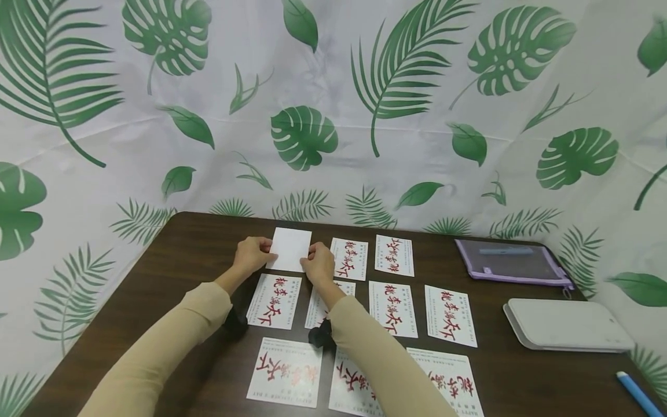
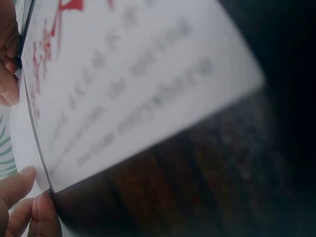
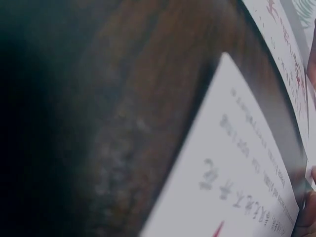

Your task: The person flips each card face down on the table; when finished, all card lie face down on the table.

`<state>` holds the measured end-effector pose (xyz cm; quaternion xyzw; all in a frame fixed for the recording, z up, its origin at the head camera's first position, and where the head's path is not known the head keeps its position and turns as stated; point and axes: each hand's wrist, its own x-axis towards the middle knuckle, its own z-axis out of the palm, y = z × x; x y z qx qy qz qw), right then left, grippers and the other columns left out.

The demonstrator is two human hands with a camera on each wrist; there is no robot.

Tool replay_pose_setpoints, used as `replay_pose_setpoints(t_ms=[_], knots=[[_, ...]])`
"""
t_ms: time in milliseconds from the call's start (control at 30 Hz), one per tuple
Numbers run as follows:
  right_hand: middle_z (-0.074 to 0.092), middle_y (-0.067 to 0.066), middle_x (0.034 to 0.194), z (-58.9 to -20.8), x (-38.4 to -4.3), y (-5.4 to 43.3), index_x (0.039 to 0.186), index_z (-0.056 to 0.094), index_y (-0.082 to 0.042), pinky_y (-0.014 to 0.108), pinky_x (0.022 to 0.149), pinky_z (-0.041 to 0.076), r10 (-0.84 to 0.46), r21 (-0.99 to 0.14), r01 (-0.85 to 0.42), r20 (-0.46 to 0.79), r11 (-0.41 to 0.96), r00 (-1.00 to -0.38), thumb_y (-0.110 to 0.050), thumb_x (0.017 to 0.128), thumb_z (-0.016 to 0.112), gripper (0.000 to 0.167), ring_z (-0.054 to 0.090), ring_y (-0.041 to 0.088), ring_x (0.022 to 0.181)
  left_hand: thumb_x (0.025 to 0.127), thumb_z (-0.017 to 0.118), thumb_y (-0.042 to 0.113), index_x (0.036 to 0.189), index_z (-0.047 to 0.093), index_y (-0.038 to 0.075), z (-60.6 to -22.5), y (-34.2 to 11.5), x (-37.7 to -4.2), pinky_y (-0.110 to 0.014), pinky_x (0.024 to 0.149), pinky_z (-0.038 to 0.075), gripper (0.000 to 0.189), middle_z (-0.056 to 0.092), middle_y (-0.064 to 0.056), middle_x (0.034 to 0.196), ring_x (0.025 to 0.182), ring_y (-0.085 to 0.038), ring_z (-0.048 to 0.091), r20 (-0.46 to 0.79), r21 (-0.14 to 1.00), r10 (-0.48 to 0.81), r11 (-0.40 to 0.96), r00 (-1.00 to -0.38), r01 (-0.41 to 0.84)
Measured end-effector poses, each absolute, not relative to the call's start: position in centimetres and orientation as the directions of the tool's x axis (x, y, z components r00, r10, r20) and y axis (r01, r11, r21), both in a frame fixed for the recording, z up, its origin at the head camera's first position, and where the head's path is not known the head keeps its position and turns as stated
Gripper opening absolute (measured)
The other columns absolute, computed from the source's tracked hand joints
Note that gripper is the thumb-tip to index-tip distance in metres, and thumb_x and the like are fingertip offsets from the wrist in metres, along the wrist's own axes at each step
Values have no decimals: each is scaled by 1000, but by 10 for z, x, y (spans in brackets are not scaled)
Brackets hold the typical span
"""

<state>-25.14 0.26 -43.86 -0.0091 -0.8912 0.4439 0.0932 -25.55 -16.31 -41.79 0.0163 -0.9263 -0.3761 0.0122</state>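
Beige sleeves [image 1: 161, 341] lie nearest the head camera, extending over a dark brown wood-grain table [image 1: 193, 246]. Behind it we see a white cloth [image 1: 328, 69] printed with green leaves. Reading left to right, the left hand [image 1: 252, 255] pinches the left edge of a blank white card [image 1: 290, 249]; the right hand [image 1: 319, 263] pinches its right edge. We locate this card at the table's far side, left of the farthest row of printed cards [image 1: 273, 301]. Nine printed cards form three rows; right of them we find a purple-edged pouch [image 1: 505, 266], a flat white case [image 1: 570, 324] and a blue pen [image 1: 638, 392]. Only the head view gives us this full layout. Left wrist view: blurred English lettering on a printed card, close up. Right wrist view: a printed card's corner over the wood grain; which card, we cannot tell
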Motion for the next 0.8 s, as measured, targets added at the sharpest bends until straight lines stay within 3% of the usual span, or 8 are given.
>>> replay_pose_setpoints(t_ms=[267,500,667,800], knots=[[61,10,79,-436,-251,0,94,61,2,35,71,47,59,-733,-78,160,676,-985,-3,74,74,25,56,24,77,80,72,12,112,65,-4,-420,-164,-259,-40,83,48,37,68,-16,99,93,-28,61,0,648,-43,761,-999,-33],[57,10,84,-434,-251,3,101,60,2,36,75,46,49,-711,-65,139,700,-989,-6,77,73,29,54,24,81,80,72,11,112,65,-4,-416,-161,-261,-38,78,49,36,67,-14,95,87,-25,59,-7,622,-18,783,-1000,-18],[59,12,82,-430,-253,11,110,59,5,37,75,46,45,-773,-107,173,625,-984,-4,79,72,35,55,25,81,80,72,12,112,65,-5,-414,-161,-260,-37,76,48,37,67,-14,93,84,-24,58,-22,621,-17,784,-1000,-27],[61,13,82,-418,-264,36,108,61,5,36,74,49,84,-824,-150,232,547,-969,-3,81,70,30,58,26,79,83,70,14,115,63,-5,-404,-157,-262,-37,75,48,38,66,-14,93,84,-24,58,17,631,0,776,-1000,11]])
